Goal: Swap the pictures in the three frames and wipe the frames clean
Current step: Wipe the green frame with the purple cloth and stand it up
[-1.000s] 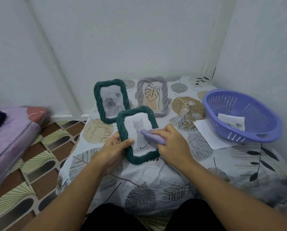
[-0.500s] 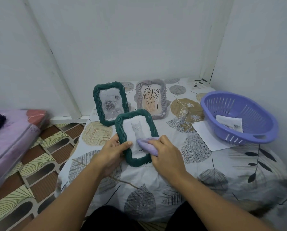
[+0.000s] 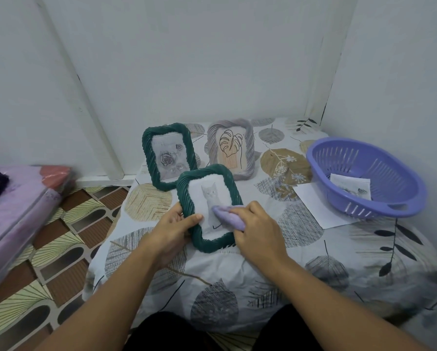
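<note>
Hands: left (image 3: 170, 225) grips ridged green frame (image 3: 207, 243) | right (image 3: 256, 230) pinches soft lilac cloth (image 3: 227, 216)

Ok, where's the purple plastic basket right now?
Head view, right side: the purple plastic basket sits on the leaf-print cloth, partly atop a white paper sheet, right of the grey frame.

a home bedroom: leaf-print bedsheet (image 3: 237, 287), folded mattress (image 3: 17, 211), patterned floor tiles (image 3: 60, 249).

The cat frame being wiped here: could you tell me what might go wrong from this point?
The left hand grips only one edge of the cat frame, so pressure from the cloth in the right hand might twist it loose. A wide stroke could also knock over the rose frame standing close behind.
</note>
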`<state>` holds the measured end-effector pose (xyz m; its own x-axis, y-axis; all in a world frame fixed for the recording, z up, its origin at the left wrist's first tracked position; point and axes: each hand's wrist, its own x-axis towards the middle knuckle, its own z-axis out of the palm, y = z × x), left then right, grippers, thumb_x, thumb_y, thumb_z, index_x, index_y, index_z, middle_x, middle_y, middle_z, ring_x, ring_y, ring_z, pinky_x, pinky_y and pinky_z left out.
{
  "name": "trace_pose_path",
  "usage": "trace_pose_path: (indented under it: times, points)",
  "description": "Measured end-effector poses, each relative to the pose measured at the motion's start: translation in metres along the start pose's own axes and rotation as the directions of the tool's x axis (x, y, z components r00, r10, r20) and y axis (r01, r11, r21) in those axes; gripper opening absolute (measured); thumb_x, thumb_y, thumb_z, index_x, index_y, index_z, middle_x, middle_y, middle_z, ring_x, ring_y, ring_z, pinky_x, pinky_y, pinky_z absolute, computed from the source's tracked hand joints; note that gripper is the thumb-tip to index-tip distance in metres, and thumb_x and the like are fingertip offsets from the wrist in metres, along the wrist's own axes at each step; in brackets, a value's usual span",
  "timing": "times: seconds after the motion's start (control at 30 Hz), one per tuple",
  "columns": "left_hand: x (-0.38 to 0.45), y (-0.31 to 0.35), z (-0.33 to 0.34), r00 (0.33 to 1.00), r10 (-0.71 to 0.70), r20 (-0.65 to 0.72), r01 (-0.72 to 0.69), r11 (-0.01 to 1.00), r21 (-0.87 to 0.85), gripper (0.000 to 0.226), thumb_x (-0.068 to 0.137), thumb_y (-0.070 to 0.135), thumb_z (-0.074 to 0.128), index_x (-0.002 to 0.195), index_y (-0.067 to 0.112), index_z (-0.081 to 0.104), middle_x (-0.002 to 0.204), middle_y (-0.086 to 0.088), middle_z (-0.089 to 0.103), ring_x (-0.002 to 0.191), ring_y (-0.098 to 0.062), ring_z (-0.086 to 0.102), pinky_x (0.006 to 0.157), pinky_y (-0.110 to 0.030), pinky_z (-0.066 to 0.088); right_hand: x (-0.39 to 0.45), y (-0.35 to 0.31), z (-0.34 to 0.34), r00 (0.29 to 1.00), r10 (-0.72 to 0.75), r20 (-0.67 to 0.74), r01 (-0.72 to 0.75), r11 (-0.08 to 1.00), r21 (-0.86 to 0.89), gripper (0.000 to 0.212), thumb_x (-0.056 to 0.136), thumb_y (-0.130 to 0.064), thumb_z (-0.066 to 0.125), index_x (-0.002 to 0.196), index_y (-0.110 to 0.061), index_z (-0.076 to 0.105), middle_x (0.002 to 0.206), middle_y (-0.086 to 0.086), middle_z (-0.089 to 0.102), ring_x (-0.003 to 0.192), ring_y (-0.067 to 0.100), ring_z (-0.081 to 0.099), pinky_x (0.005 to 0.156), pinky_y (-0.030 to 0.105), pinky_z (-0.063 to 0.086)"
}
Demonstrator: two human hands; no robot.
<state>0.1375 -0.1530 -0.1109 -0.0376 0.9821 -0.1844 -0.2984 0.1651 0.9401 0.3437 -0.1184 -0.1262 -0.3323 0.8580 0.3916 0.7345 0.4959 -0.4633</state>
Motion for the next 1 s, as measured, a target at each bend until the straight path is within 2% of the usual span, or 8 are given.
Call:
trace_pose_path:
  times: [0.1, 0.23, 0.4, 0.57, 0.73, 0.9, 1.0]
  points:
    - [0.000, -0.001, 0.000, 1.000, 0.004, 0.005, -0.004, 1.000, 0.004, 0.043, 0.101, -0.002, 0.055, 0.142, 0.007, 0.050, 0.131, -0.018, 0.069, 0.121, -0.036, 0.067, 0.101, -0.051, 0.055, 0.004, -0.001, 0.000, 0.999, 0.035, -0.011, -0.034, 0.999, 0.026, 0.037, 0.088, -0.025, 0.059, 0.122, -0.037, 0.066, 0.097, -0.010, 0.048, 0.077, 0.019, 0.061, 0.066, 0.036, 0.054]
    - [0.001, -0.003, -0.003, 1.000, 0.003, 0.002, -0.003, 1.000, 0.001, 0.042, 0.101, -0.003, 0.054, 0.142, 0.006, 0.049, 0.131, -0.020, 0.068, 0.121, -0.037, 0.066, 0.105, -0.053, 0.051, -0.008, -0.005, 0.005, 0.993, -0.093, 0.072, 0.089, 0.994, 0.057, 0.040, 0.084, -0.024, 0.055, 0.119, -0.037, 0.068, 0.100, -0.010, 0.052, 0.084, 0.016, 0.063, 0.068, 0.035, 0.056]
    - [0.002, -0.003, -0.003, 1.000, -0.004, 0.000, 0.004, 1.000, -0.004, 0.042, 0.101, -0.002, 0.056, 0.141, 0.006, 0.050, 0.131, -0.019, 0.069, 0.121, -0.036, 0.067, 0.102, -0.051, 0.055, 0.006, 0.002, -0.001, 0.999, 0.033, -0.010, -0.033, 0.997, 0.065, 0.038, 0.084, -0.027, 0.054, 0.117, -0.038, 0.069, 0.090, -0.013, 0.046, 0.073, 0.015, 0.058, 0.062, 0.032, 0.052]
    - [0.001, -0.002, -0.002, 1.000, -0.003, 0.004, 0.003, 1.000, -0.029, 0.039, 0.101, -0.004, 0.054, 0.139, 0.005, 0.052, 0.127, -0.020, 0.070, 0.117, -0.036, 0.069, 0.094, -0.043, 0.060, -0.009, -0.009, 0.006, 0.992, -0.095, 0.078, 0.090, 0.994, 0.068, 0.037, 0.084, -0.026, 0.053, 0.115, -0.035, 0.070, 0.095, -0.010, 0.051, 0.080, 0.015, 0.060, 0.067, 0.034, 0.055]
    - [0.001, -0.002, -0.001, 1.000, 0.007, 0.001, -0.007, 1.000, -0.025, 0.042, 0.100, -0.003, 0.056, 0.141, 0.007, 0.051, 0.130, -0.019, 0.069, 0.119, -0.036, 0.068, 0.096, -0.045, 0.059, 0.003, -0.001, 0.002, 0.999, 0.049, -0.011, -0.047, 0.994, 0.097, 0.038, 0.082, -0.029, 0.052, 0.114, -0.038, 0.070, 0.090, -0.012, 0.049, 0.076, 0.016, 0.059, 0.066, 0.035, 0.054]
    - [0.002, -0.004, -0.003, 1.000, 0.004, -0.003, -0.004, 0.999, -0.040, 0.041, 0.100, -0.004, 0.055, 0.140, 0.005, 0.051, 0.128, -0.021, 0.069, 0.119, -0.037, 0.068, 0.098, -0.046, 0.058, -0.004, -0.011, 0.006, 0.991, -0.100, 0.088, 0.092, 0.991, 0.099, 0.037, 0.081, -0.024, 0.055, 0.112, -0.036, 0.071, 0.092, -0.010, 0.050, 0.078, 0.017, 0.060, 0.065, 0.035, 0.054]
    - [0.002, -0.004, -0.002, 1.000, 0.004, -0.002, -0.004, 0.999, -0.033, 0.041, 0.100, -0.003, 0.055, 0.139, 0.008, 0.052, 0.128, -0.019, 0.070, 0.118, -0.036, 0.068, 0.098, -0.046, 0.058, 0.004, -0.003, 0.004, 0.998, -0.035, 0.045, 0.031, 0.995, 0.095, 0.040, 0.080, -0.023, 0.056, 0.113, -0.039, 0.071, 0.090, -0.012, 0.050, 0.077, 0.015, 0.060, 0.064, 0.034, 0.053]
